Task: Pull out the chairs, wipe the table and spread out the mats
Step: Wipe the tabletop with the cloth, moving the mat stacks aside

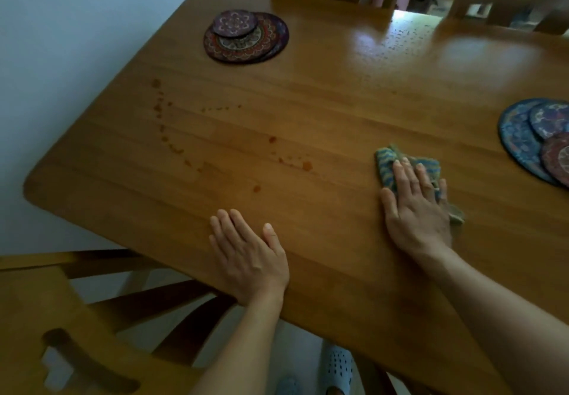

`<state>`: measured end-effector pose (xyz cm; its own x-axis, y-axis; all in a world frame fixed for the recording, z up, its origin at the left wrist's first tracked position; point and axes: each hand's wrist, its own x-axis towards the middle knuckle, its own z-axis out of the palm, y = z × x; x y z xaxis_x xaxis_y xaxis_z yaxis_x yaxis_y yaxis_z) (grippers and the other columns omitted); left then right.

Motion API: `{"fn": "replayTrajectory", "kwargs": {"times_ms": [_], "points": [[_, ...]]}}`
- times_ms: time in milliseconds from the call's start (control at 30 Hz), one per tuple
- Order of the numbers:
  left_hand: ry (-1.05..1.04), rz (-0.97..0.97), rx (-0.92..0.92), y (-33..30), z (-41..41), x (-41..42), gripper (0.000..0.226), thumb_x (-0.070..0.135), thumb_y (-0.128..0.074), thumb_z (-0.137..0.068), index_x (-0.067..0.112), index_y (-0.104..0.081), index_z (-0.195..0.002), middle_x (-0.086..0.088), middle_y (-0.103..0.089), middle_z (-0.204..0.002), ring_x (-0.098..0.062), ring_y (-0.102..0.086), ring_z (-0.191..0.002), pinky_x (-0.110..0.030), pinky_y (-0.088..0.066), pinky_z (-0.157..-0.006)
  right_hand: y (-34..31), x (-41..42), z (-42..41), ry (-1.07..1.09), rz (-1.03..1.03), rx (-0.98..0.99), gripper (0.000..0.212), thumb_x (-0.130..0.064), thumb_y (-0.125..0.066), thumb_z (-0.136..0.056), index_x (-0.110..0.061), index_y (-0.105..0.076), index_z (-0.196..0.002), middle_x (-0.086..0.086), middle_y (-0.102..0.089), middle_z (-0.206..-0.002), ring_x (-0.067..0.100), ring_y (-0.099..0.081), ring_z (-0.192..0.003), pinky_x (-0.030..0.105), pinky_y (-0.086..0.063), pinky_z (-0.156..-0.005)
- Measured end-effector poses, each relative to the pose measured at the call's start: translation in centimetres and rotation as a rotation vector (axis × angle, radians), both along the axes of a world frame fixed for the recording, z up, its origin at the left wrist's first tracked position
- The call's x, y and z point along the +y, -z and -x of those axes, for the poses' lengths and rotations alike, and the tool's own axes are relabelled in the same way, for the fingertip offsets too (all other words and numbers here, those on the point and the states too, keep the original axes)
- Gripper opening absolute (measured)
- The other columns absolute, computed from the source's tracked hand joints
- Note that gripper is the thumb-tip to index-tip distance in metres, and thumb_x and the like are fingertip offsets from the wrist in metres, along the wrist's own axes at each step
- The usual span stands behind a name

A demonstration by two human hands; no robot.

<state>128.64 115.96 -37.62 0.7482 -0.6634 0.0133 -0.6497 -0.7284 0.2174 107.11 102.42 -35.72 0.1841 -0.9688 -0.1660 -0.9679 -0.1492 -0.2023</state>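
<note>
Table (308,111): bare wood stretches left of your cloth, spotted with stains (215,148).
Chair (77,317): stands off the near edge.
Mats (245,36): stacked far left; more (523,142) at right edge.
Left hand (249,256): flat, fingers straight, near edge.
Right hand (415,203): flat, pressing cloth (386,163).

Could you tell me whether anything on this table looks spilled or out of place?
Yes. Reddish-brown drips trail across the left part of the table, apart from the cloth under the right hand. The mats lie in an uneven, overlapping stack.
</note>
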Motion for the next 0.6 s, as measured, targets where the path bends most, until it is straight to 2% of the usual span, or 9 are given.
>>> {"fn": "replayTrajectory", "kwargs": {"times_ms": [67, 167, 267, 333, 400, 467, 533, 600], "points": [[0.009, 0.003, 0.012, -0.1, 0.1, 0.1, 0.073, 0.050, -0.018, -0.097, 0.003, -0.025, -0.152, -0.018, -0.024, -0.159, -0.030, -0.016, -0.149, -0.045, -0.012, -0.121, -0.2, -0.5, -3.9, -0.003, -0.016, 0.004, 0.063, -0.052, -0.016, -0.100, -0.027, -0.002, -0.156, -0.007, 0.001, -0.164, 0.012, 0.011, -0.150, 0.045, 0.009, -0.120], [0.020, 0.023, 0.047, -0.3, 0.1, 0.0, 0.074, 0.052, -0.013, -0.096, 0.005, -0.026, -0.152, -0.016, -0.024, -0.160, -0.029, -0.015, -0.150, -0.044, -0.011, -0.122, -0.4, 3.3, -7.1, -0.200, 0.005, -0.021, 0.064, -0.052, -0.020, -0.101, -0.027, -0.004, -0.157, -0.006, 0.000, -0.164, 0.013, 0.010, -0.150, 0.044, 0.009, -0.120], [0.004, 0.207, 0.113, -0.3, -0.2, 0.4, 0.067, 0.049, -0.019, -0.097, 0.008, -0.034, -0.148, -0.015, -0.033, -0.156, -0.030, -0.022, -0.147, -0.048, -0.016, -0.121, -0.6, 9.1, -4.7, -0.493, 0.006, -0.054, 0.061, -0.051, -0.025, -0.101, -0.029, -0.012, -0.156, -0.009, -0.010, -0.163, 0.011, 0.005, -0.150, 0.043, 0.004, -0.120], [0.017, 0.316, 0.139, -0.4, 0.1, 0.5, 0.060, 0.045, -0.025, -0.098, 0.009, -0.037, -0.145, -0.015, -0.037, -0.152, -0.031, -0.029, -0.143, -0.050, -0.019, -0.119, -0.5, 10.7, -0.3, -0.592, -0.033, -0.042, 0.057, -0.050, -0.025, -0.103, -0.034, -0.011, -0.156, -0.014, -0.009, -0.163, 0.008, 0.003, -0.150, 0.042, 0.000, -0.120], [0.151, 0.367, 0.178, -0.9, 1.6, 0.0, 0.056, 0.042, -0.028, -0.099, 0.011, -0.040, -0.143, -0.012, -0.038, -0.151, -0.028, -0.029, -0.143, -0.050, -0.020, -0.119, -0.3, 10.2, 4.6, -0.495, -0.025, -0.031, 0.056, -0.050, -0.023, -0.102, -0.038, -0.009, -0.155, -0.017, -0.010, -0.162, 0.007, 0.000, -0.150, 0.042, -0.003, -0.120], [0.403, 0.352, 0.268, -1.4, 4.1, -1.8, 0.053, 0.042, -0.027, -0.099, 0.017, -0.040, -0.143, -0.003, -0.038, -0.153, -0.018, -0.024, -0.146, -0.047, -0.019, -0.120, -0.5, 8.6, 8.3, -0.281, -0.048, -0.015, 0.056, -0.052, -0.019, -0.100, -0.041, -0.006, -0.154, -0.018, -0.011, -0.162, 0.004, 0.001, -0.149, 0.039, 0.000, -0.121], [0.686, 0.222, 0.319, -1.8, 6.3, -4.7, 0.053, 0.041, -0.027, -0.099, 0.023, -0.034, -0.148, 0.006, -0.030, -0.157, -0.007, -0.011, -0.148, -0.039, -0.014, -0.123, -0.7, 6.0, 10.1, -0.098, -0.055, -0.009, 0.057, -0.054, -0.013, -0.097, -0.042, -0.004, -0.153, -0.018, -0.006, -0.162, 0.001, 0.007, -0.148, 0.036, 0.006, -0.121], [0.866, 0.075, 0.276, -1.9, 7.3, -7.8, 0.054, 0.039, -0.031, -0.101, 0.028, -0.022, -0.153, 0.011, -0.014, -0.162, -0.002, 0.006, -0.148, -0.032, -0.002, -0.123, -0.6, 2.6, 10.0, 0.032, -0.022, -0.017, 0.059, -0.053, -0.012, -0.097, -0.038, -0.003, -0.154, -0.017, -0.001, -0.162, 0.001, 0.011, -0.147, 0.035, 0.012, -0.120]]}}
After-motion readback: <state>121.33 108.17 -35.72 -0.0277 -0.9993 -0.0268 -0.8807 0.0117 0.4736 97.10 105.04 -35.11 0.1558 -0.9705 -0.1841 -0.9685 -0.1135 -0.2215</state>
